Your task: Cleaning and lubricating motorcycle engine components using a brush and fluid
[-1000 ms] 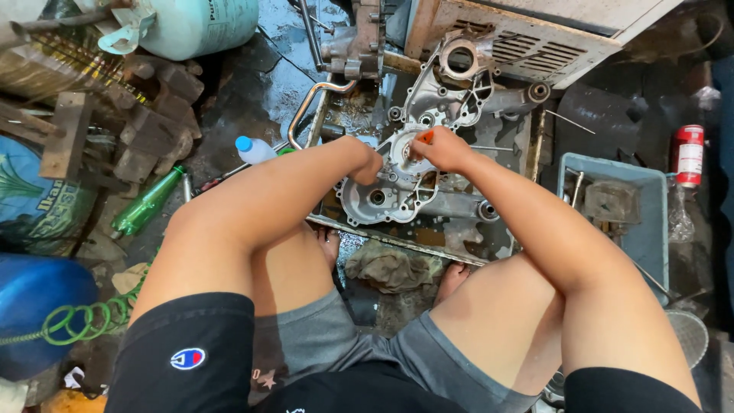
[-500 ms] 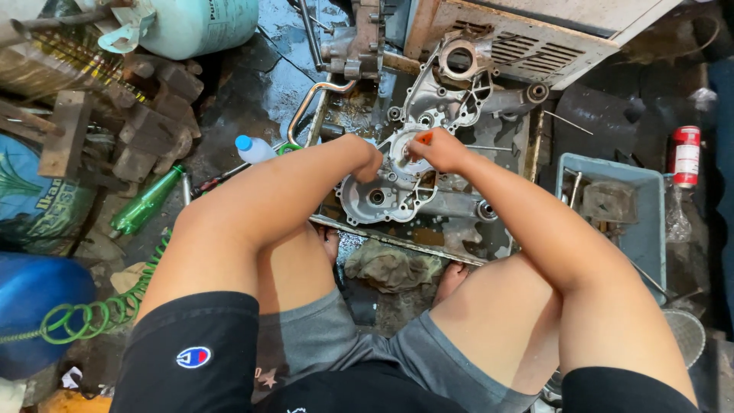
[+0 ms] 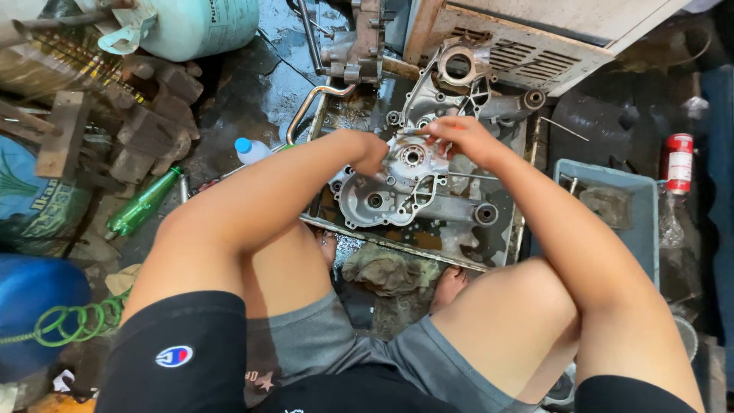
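A grey aluminium engine crankcase half [image 3: 397, 191] lies in a shallow metal tray [image 3: 489, 248] on the wet floor. My left hand [image 3: 368, 151] rests closed on the case's upper left edge. My right hand [image 3: 457, 136] is curled over the top of the case, fingertips pinched at a small thin piece I cannot make out. A second crankcase half [image 3: 466, 84] lies just behind, at the tray's far end.
A dirty rag [image 3: 388, 269] lies by my feet. A grey plastic bin [image 3: 612, 206] and a red can [image 3: 678, 162] stand at right. At left are a green glass bottle [image 3: 141, 203], wood blocks [image 3: 153, 115], a pale green gas cylinder [image 3: 195, 24] and a small blue-capped bottle [image 3: 251, 150].
Both hands stay on the crankcase with only slight finger movement. The view has shifted a little.
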